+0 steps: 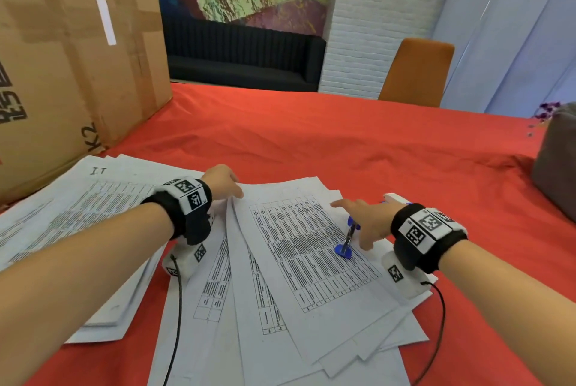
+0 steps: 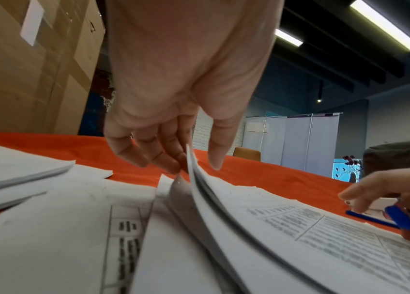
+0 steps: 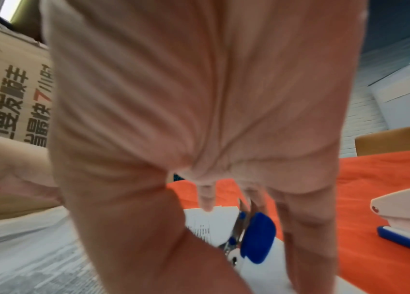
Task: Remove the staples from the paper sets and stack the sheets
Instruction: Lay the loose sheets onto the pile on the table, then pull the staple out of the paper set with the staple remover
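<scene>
Several printed paper sets lie fanned out on the red tablecloth. My left hand pinches the far left corner of the top set between thumb and fingers and lifts it a little. My right hand hovers with straight fingers over a blue staple remover that lies on the top sheet. In the right wrist view the remover sits under the palm and the index fingertip touches the paper. A flat pile of loose sheets lies to the left.
A white and blue stapler sits just beyond my right hand. A large cardboard box stands at the back left. A grey cushion is at the right edge, and an orange chair stands behind the table.
</scene>
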Demonstrator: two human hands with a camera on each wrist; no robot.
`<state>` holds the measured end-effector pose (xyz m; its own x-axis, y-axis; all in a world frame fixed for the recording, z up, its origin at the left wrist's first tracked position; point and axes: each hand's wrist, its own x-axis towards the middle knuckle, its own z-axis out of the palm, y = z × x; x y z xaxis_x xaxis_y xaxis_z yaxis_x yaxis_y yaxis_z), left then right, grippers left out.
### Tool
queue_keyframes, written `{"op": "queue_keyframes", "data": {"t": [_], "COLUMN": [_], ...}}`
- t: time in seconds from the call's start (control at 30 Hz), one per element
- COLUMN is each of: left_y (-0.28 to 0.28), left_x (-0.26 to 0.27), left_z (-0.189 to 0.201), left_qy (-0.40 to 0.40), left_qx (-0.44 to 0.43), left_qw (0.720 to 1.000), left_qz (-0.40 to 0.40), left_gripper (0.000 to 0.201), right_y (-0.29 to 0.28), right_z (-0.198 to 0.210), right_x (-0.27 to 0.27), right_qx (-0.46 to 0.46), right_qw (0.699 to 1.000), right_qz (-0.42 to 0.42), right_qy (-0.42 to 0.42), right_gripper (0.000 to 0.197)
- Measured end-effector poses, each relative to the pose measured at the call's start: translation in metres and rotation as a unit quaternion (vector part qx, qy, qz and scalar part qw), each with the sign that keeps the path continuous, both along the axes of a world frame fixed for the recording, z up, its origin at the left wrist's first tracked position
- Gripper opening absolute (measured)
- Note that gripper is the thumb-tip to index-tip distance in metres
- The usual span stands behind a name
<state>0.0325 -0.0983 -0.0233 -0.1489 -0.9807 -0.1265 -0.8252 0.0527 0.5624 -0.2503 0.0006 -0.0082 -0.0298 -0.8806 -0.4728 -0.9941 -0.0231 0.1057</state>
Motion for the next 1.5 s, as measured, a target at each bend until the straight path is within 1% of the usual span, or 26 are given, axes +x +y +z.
{"op": "queue_keyframes", "data": {"t": [0.03,0.1,0.17,0.23,0.3,0.33,0.4,0.5,0.6,0.7,0.77,0.8,0.87,0.9,0.93,0.97,1.0,1.03,1.07,1.1,1.13,1.23,1.3,1.33,1.4,1.5], "left_y": [0.001,0.002,0.005,0.007,0.013,0.015,0.019,0.021,0.025,0.031,0.033,0.034,0.034,0.038,0.045,0.052,0.058,0.068,0.076,0.083,0.087,0.086,0.082,0.081,0.078,0.074], "left_x": [0.001,0.002,0.001,-0.002,-0.007,-0.009,-0.01,-0.007,0.002,0.015,0.025,0.029,0.03,0.027,0.021,0.014,0.006,-0.002,-0.008,-0.013,-0.016,-0.02,-0.019,-0.018,-0.017,-0.015], "left_z": [-0.001,-0.003,-0.005,-0.006,-0.004,-0.005,-0.008,-0.016,-0.015,-0.012,-0.013,-0.013,-0.013,-0.009,-0.005,-0.003,-0.003,-0.003,-0.004,-0.005,-0.007,-0.012,-0.014,-0.014,-0.014,-0.017], "left_qy": [0.007,0.044,0.095,0.194,0.295,0.315,0.326,0.3,0.277,0.251,0.196,0.159,0.042,-0.006,-0.014,0.017,0.086,0.166,0.235,0.286,0.323,0.397,0.419,0.423,0.416,0.404], "left_qx": [0.01,0.052,0.064,0.103,0.195,0.227,0.244,0.198,0.189,0.213,0.205,0.178,0.032,-0.057,-0.118,-0.126,-0.066,0.037,0.151,0.235,0.274,0.275,0.273,0.276,0.274,0.247], "left_qw": [1.0,0.997,0.993,0.976,0.935,0.921,0.913,0.933,0.942,0.943,0.958,0.97,0.998,0.998,0.992,0.989,0.99,0.98,0.955,0.924,0.901,0.875,0.865,0.863,0.867,0.881], "left_qz": [0.008,0.031,0.031,0.005,-0.024,-0.032,-0.025,0.0,-0.007,-0.037,-0.043,-0.04,-0.025,-0.028,-0.045,-0.072,-0.091,-0.102,-0.105,-0.1,-0.091,-0.049,-0.029,-0.021,-0.01,-0.011], "left_gripper": [0.01,0.021,0.019,0.02,0.026,0.027,0.03,0.036,0.035,0.032,0.035,0.042,0.063,0.072,0.075,0.069,0.059,0.05,0.041,0.034,0.029,0.015,0.018,0.019,0.018,0.027], "right_y": [0.002,0.006,0.01,0.013,0.011,0.01,0.006,0.003,0.0,-0.007,-0.012,-0.015,-0.021,-0.023,-0.024,-0.024,-0.024,-0.024,-0.025,-0.026,-0.027,-0.026,-0.021,-0.02,-0.019,-0.019], "right_z": [0.0,0.0,-0.004,-0.011,-0.016,-0.017,-0.016,-0.016,-0.01,-0.003,-0.005,-0.008,-0.011,-0.011,-0.01,-0.009,-0.007,-0.006,-0.006,-0.007,-0.008,-0.012,-0.011,-0.01,-0.007,-0.009], "right_x": [-0.004,-0.009,-0.008,-0.002,0.004,0.007,0.012,0.017,0.018,0.021,0.029,0.034,0.047,0.054,0.061,0.068,0.075,0.082,0.087,0.091,0.093,0.097,0.1,0.1,0.097,0.09], "right_qx": [0.002,0.018,0.02,-0.004,-0.03,-0.037,-0.05,-0.063,-0.077,-0.087,-0.084,-0.076,-0.061,-0.059,-0.059,-0.06,-0.059,-0.058,-0.059,-0.066,-0.082,-0.149,-0.154,-0.134,-0.065,-0.005], "right_qw": [1.0,0.999,0.999,0.998,0.996,0.996,0.996,0.994,0.99,0.976,0.949,0.929,0.889,0.876,0.866,0.856,0.845,0.83,0.814,0.802,0.8,0.827,0.838,0.838,0.819,0.788], "right_qz": [-0.005,-0.019,-0.023,-0.021,-0.018,-0.012,0.014,0.044,0.051,0.002,-0.059,-0.091,-0.144,-0.161,-0.172,-0.18,-0.188,-0.199,-0.21,-0.215,-0.212,-0.156,-0.124,-0.131,-0.159,-0.159], "right_qy": [0.003,-0.021,-0.044,-0.059,-0.077,-0.082,-0.077,-0.08,-0.104,-0.197,-0.298,-0.352,-0.43,-0.45,-0.466,-0.481,-0.498,-0.518,-0.539,-0.553,-0.555,-0.519,-0.508,-0.513,-0.548,-0.594], "right_gripper": [0.106,0.117,0.128,0.128,0.117,0.106,0.082,0.055,0.042,0.033,0.024,0.02,0.017,0.017,0.017,0.016,0.014,0.012,0.014,0.017,0.02,0.027,0.045,0.055,0.064,0.046]}}
